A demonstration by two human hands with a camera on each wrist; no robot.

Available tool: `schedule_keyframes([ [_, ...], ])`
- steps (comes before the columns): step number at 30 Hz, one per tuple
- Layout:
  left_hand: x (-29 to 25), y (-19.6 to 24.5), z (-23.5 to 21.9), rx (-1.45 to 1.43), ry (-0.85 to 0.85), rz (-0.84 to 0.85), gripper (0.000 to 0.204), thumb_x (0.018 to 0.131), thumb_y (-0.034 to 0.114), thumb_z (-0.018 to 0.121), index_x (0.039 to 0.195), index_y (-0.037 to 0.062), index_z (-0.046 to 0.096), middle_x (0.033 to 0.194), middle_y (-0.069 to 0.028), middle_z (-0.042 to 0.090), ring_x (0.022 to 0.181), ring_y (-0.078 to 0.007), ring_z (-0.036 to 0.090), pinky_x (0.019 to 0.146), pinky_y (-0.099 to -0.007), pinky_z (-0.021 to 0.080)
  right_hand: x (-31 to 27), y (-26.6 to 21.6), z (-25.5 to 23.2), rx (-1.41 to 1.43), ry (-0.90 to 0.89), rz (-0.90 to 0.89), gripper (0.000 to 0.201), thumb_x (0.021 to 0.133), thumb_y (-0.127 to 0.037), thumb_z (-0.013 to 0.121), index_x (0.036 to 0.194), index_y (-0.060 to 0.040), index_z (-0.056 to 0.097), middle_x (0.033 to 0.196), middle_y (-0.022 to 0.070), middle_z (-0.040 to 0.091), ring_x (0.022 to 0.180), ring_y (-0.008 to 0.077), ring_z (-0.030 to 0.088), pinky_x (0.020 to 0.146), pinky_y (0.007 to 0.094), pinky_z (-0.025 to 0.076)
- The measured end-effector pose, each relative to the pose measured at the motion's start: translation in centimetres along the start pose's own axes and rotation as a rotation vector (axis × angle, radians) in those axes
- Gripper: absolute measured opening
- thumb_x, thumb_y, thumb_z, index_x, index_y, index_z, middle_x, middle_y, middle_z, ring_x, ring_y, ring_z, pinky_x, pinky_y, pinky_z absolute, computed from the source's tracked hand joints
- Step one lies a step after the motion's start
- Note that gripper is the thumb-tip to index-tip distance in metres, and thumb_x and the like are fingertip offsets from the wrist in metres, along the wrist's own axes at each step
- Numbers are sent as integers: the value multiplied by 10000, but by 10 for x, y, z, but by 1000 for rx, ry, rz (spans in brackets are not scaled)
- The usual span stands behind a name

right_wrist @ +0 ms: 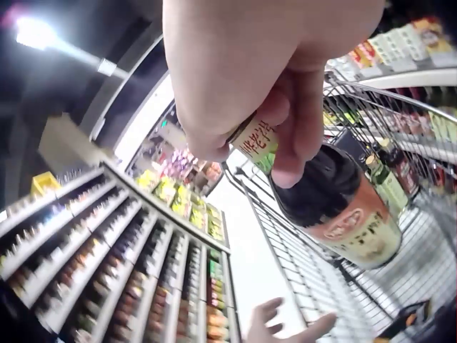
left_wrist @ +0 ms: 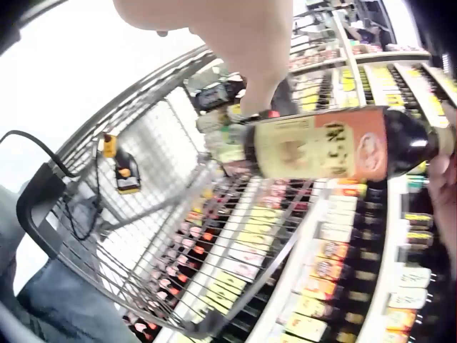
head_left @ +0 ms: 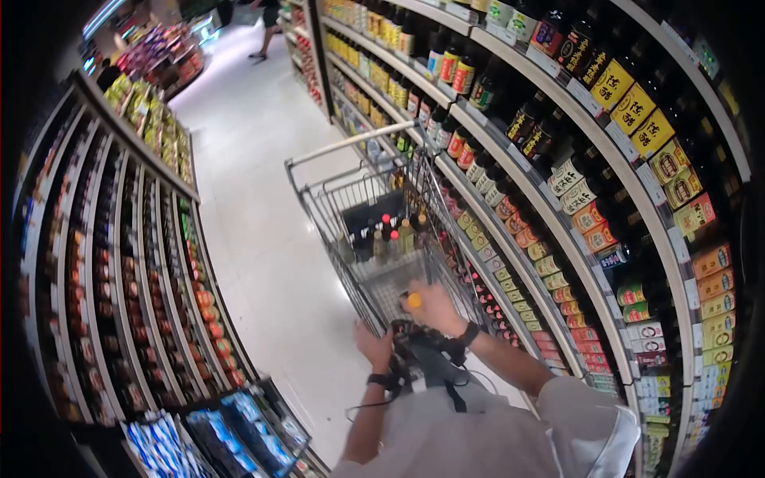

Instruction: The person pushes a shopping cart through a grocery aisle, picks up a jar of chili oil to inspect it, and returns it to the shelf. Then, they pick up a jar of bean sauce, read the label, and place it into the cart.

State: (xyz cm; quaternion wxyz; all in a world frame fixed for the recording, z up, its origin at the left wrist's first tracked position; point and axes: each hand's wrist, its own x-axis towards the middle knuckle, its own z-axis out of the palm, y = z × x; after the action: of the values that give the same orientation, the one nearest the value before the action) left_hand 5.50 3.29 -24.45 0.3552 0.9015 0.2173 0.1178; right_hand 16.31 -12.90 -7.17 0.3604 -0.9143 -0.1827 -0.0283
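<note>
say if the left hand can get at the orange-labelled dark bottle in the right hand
Probably yes: the left hand is empty nearby, and the right hand grips only the upper end of the dark bottle, leaving its label uncovered.

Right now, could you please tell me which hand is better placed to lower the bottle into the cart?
Probably the right hand: it grips the bottle by its neck over the cart, while the left hand holds nothing.

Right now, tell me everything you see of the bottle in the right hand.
The dark, glossy, glass-like bottle wears a cream-and-orange label with dark characters and a pale neck wrapper with red writing. The right hand grips its neck, base down, over the shopping cart. I can't tell whether the base touches anything.
</note>
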Motion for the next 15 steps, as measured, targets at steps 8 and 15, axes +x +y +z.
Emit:
schedule_keyframes([
  [8, -9, -33, 72, 44, -100, -474, 417, 910, 112, 545, 1283, -50, 452, 1005, -303, 675, 918, -475, 660, 789, -525, 526, 118, 163, 161, 329, -332, 431, 400, 820, -345, 746, 1024, -81, 526, 884, 272, 642, 886, 464, 616, 745, 532, 466],
  [15, 3, -28, 75, -96, -15, -428, 308, 822, -16, 524, 1126, -54, 493, 946, -242, 668, 804, -434, 684, 675, -455, 563, 167, 217, 260, 253, -239, 335, 332, 751, -238, 764, 943, -87, 539, 851, 204, 657, 877, 433, 644, 720, 525, 480],
])
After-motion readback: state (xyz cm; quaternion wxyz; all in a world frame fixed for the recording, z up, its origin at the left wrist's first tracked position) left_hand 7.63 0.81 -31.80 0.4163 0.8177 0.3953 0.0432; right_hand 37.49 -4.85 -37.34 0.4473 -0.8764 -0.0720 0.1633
